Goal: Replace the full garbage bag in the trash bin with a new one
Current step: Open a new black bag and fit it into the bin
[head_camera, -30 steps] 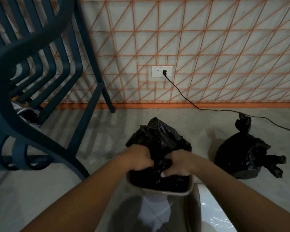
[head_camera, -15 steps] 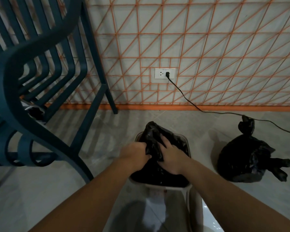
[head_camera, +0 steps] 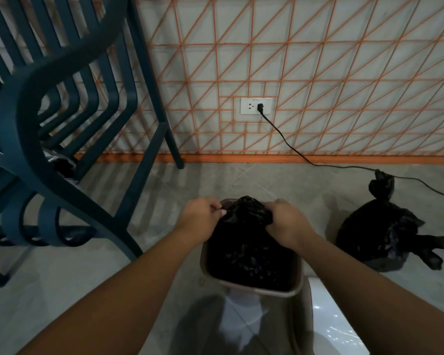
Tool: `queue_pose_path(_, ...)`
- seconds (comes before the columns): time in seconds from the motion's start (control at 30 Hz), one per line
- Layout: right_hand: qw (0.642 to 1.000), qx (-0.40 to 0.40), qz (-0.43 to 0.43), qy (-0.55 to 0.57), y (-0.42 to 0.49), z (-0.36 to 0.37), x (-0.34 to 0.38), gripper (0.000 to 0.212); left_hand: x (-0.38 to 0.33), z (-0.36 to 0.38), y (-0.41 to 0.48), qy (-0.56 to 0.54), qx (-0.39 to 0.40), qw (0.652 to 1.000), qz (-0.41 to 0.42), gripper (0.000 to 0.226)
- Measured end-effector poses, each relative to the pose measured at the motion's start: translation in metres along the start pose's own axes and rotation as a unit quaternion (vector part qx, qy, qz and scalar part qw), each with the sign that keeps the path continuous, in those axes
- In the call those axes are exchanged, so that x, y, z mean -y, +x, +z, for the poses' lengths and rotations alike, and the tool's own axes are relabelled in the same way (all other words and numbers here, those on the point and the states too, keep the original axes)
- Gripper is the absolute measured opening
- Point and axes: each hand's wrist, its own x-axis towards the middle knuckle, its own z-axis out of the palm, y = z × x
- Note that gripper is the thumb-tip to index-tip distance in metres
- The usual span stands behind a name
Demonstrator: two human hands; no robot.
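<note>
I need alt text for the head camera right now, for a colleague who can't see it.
The left hand and right hand grip the bunched black bag inside the bin. A tied bag lies on the floor to the right, and a blue chair stands to the left.

Black bag (head_camera: 249, 242), beige bin (head_camera: 254, 290), orange-lined wall (head_camera: 318, 60).
</note>
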Motion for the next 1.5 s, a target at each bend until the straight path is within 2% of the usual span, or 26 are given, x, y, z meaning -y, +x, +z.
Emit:
queue_pose_path(0.17,0.99,-0.075,0.094,0.067,-0.002,-0.034,-0.024,0.024,0.007,-0.022,0.005,-0.005,-0.034,0.999,-0.023,0.011)
queue_pose_path(0.27,0.983,-0.112,0.094,0.108,-0.004,-0.049,-0.038,0.023,0.008,-0.031,0.004,-0.027,-0.069,0.997,-0.03,0.012)
queue_pose_path(0.37,0.963,-0.117,0.108,0.217,-0.007,-0.056,-0.04,0.023,0.002,-0.033,0.0,-0.029,-0.089,0.996,-0.009,0.017)
queue_pose_path(0.43,0.945,-0.122,0.121,0.278,-0.009,-0.056,-0.038,0.023,-0.005,-0.031,-0.004,-0.058,-0.12,0.991,-0.001,0.017)
queue_pose_path(0.5,0.93,-0.128,0.128,0.321,-0.009,-0.055,-0.034,0.02,-0.014,-0.025,-0.009,-0.131,-0.141,0.981,0.007,0.022)
queue_pose_path(0.53,0.922,-0.131,0.135,0.338,-0.01,-0.055,-0.031,0.019,-0.019,-0.023,-0.011,-0.165,-0.124,0.979,0.012,0.03)
queue_pose_path(0.6,0.912,-0.122,0.145,0.364,-0.009,-0.054,-0.024,0.021,-0.027,-0.018,-0.016,-0.169,-0.017,0.985,0.017,0.053)
queue_pose_path(0.67,0.912,-0.094,0.14,0.375,-0.009,-0.051,-0.017,0.023,-0.027,-0.007,-0.019,-0.093,0.083,0.992,0.03,0.076)
queue_pose_path(0.7,0.914,-0.078,0.136,0.374,-0.009,-0.049,-0.014,0.025,-0.026,0.0,-0.018,-0.044,0.093,0.994,0.039,0.077)
queue_pose_path(0.77,0.924,-0.063,0.13,0.353,-0.009,-0.047,-0.012,0.026,-0.022,0.006,-0.016,0.009,0.037,0.998,0.04,0.056)
queue_pose_path(0.83,0.948,-0.078,0.128,0.279,-0.011,-0.05,-0.019,0.024,-0.013,0.0,-0.011,-0.006,-0.014,1.0,0.01,0.044)
queue_pose_path(0.93,0.967,-0.111,0.164,0.158,-0.018,-0.062,-0.041,0.015,0.014,-0.025,-0.002,0.0,-0.035,0.997,-0.074,0.045)
queue_pose_path(1.0,0.964,-0.118,0.187,0.145,-0.022,-0.066,-0.057,0.018,0.033,-0.042,0.002,0.008,-0.045,0.993,-0.111,0.047)
queue_pose_path(1.1,0.958,-0.134,0.182,0.178,-0.023,-0.062,-0.061,0.019,0.041,-0.053,0.003,-0.005,-0.007,0.993,-0.115,0.055)
queue_pose_path(1.13,0.956,-0.146,0.168,0.191,-0.022,-0.059,-0.057,0.026,0.038,-0.053,0.002,-0.011,0.0,0.995,-0.103,0.06)
queue_pose_path(1.2,0.958,-0.178,0.124,0.188,-0.023,-0.052,-0.043,0.041,0.024,-0.049,-0.003,-0.004,-0.051,0.998,-0.044,0.062)
queue_pose_path(1.27,0.964,-0.221,0.052,0.138,-0.027,-0.047,-0.026,0.049,0.003,-0.042,-0.013,0.028,-0.138,0.988,0.065,0.055)
queue_pose_path(1.3,0.968,-0.224,0.008,0.112,-0.028,-0.045,-0.019,0.053,-0.007,-0.039,-0.017,0.055,-0.157,0.978,0.124,0.056)
queue_pose_path(1.37,0.984,-0.147,-0.072,0.07,-0.031,-0.04,-0.007,0.07,-0.017,-0.031,-0.022,0.11,-0.102,0.973,0.178,0.073)
queue_pose_path(1.43,0.994,-0.014,-0.108,-0.002,-0.031,-0.03,-0.002,0.095,-0.018,-0.024,-0.024,0.132,0.043,0.983,0.119,0.096)
queue_pose_path(1.5,0.987,0.082,-0.103,-0.093,-0.031,-0.017,-0.004,0.111,-0.013,-0.017,-0.025,0.126,0.135,0.981,0.063,0.091)
